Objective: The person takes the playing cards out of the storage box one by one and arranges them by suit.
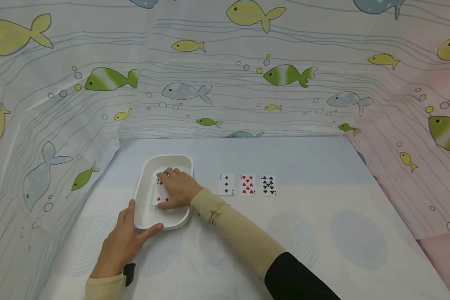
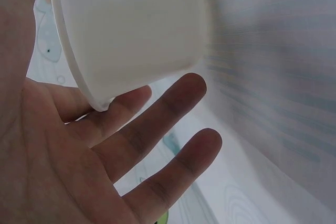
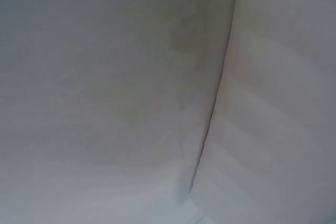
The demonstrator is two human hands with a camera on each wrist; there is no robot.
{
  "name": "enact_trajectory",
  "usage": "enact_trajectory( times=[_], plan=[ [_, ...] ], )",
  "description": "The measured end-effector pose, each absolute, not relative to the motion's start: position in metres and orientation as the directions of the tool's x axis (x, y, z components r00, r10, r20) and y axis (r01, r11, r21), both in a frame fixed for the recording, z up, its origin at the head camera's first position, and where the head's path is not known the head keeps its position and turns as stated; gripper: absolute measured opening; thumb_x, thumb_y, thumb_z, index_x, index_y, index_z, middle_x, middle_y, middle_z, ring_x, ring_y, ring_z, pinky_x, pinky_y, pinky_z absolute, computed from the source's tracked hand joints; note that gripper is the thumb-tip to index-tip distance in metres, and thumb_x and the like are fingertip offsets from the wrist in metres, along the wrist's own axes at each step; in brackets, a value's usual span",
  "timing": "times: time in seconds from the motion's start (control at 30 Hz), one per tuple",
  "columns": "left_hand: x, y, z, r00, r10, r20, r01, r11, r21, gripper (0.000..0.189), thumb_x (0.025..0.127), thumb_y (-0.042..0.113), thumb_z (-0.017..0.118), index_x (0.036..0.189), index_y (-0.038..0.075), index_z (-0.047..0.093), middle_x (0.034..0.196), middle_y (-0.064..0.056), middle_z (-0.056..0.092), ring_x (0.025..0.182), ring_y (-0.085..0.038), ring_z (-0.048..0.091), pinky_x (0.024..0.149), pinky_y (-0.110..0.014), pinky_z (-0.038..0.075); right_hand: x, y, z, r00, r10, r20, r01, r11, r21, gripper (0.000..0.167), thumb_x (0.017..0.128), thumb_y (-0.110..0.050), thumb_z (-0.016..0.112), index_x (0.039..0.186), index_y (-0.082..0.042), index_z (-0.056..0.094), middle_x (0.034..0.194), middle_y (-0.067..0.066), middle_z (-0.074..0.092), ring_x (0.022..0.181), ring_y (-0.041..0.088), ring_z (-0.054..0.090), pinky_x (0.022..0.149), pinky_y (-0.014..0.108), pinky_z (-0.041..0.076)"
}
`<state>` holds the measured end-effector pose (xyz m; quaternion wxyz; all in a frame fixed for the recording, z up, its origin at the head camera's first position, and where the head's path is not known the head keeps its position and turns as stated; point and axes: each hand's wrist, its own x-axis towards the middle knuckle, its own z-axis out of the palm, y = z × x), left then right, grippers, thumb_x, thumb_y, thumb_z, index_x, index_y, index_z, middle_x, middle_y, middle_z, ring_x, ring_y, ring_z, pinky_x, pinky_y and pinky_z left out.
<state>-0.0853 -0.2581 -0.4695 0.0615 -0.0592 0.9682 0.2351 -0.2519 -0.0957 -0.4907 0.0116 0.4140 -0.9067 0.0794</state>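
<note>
A white rounded tray (image 1: 144, 212) stands on the left of the table in the head view. My left hand (image 1: 121, 241) spans its near left corner, fingers along the outer wall and thumb at the near rim. In the left wrist view those fingers (image 2: 157, 124) extend loosely beside the tray wall (image 2: 136, 30). Inside the tray, my right hand (image 1: 178, 189) grips a diamonds playing card (image 1: 160, 192) by its two short ends, fingertips at the far end and thumb at the near one. The hand covers the card's right part. Only blurred pale surfaces fill the right wrist view.
Right of the tray, three face-up cards lie in a row: a three of spades (image 1: 226, 185), a hearts card (image 1: 247, 185) and a nine of clubs (image 1: 268, 185). A pale patterned cloth (image 1: 247, 237) covers the table. Fish-printed sheets (image 1: 225, 75) surround it at the back and sides.
</note>
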Motion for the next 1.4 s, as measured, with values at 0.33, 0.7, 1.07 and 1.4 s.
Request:
enact_trajectory(
  times=[0.33, 0.7, 1.07, 1.4],
  plan=[
    [-0.085, -0.259, -0.469, -0.984, -0.073, -0.162, -0.139, 0.887, 0.441, 0.127, 0.085, 0.077, 0.059, 0.16, -0.003, -0.004, 0.153, -0.034, 0.025, 0.12, -0.057, 0.048, 0.089, -0.068, 0.043, -0.249, -0.087, -0.487, -0.618, -0.761, 0.196, -0.786, 0.593, -0.178, 0.088, 0.08, -0.064, 0.071, 0.15, -0.018, 0.045, 0.137, 0.0, 0.049, 0.12, 0.013, 0.049, 0.097, 0.025, 0.044],
    [-0.087, -0.258, -0.469, -0.981, -0.077, -0.179, -0.15, 0.884, 0.442, 0.128, 0.084, 0.079, 0.059, 0.16, -0.002, -0.006, 0.153, -0.035, 0.023, 0.121, -0.057, 0.047, 0.09, -0.069, 0.043, -0.246, -0.077, -0.48, -0.606, -0.76, 0.235, -0.795, 0.569, -0.208, 0.088, 0.08, -0.064, 0.073, 0.15, -0.019, 0.046, 0.138, 0.0, 0.049, 0.12, 0.014, 0.049, 0.099, 0.026, 0.043],
    [-0.088, -0.259, -0.47, -0.975, -0.103, -0.199, -0.181, 0.884, 0.432, 0.131, 0.082, 0.078, 0.062, 0.16, -0.001, -0.008, 0.155, -0.035, 0.02, 0.121, -0.057, 0.046, 0.091, -0.07, 0.042, -0.242, -0.066, -0.477, -0.607, -0.746, 0.273, -0.794, 0.554, -0.251, 0.089, 0.079, -0.065, 0.074, 0.149, -0.018, 0.046, 0.137, 0.001, 0.05, 0.121, 0.013, 0.049, 0.099, 0.026, 0.043],
    [-0.09, -0.258, -0.469, -0.971, -0.113, -0.212, -0.196, 0.881, 0.43, 0.132, 0.082, 0.079, 0.062, 0.16, 0.0, -0.009, 0.155, -0.035, 0.019, 0.122, -0.056, 0.045, 0.092, -0.07, 0.042, -0.243, -0.058, -0.463, -0.583, -0.751, 0.309, -0.812, 0.537, -0.227, 0.09, 0.08, -0.066, 0.072, 0.15, -0.016, 0.044, 0.14, 0.003, 0.049, 0.124, 0.015, 0.048, 0.103, 0.027, 0.042]
  ],
)
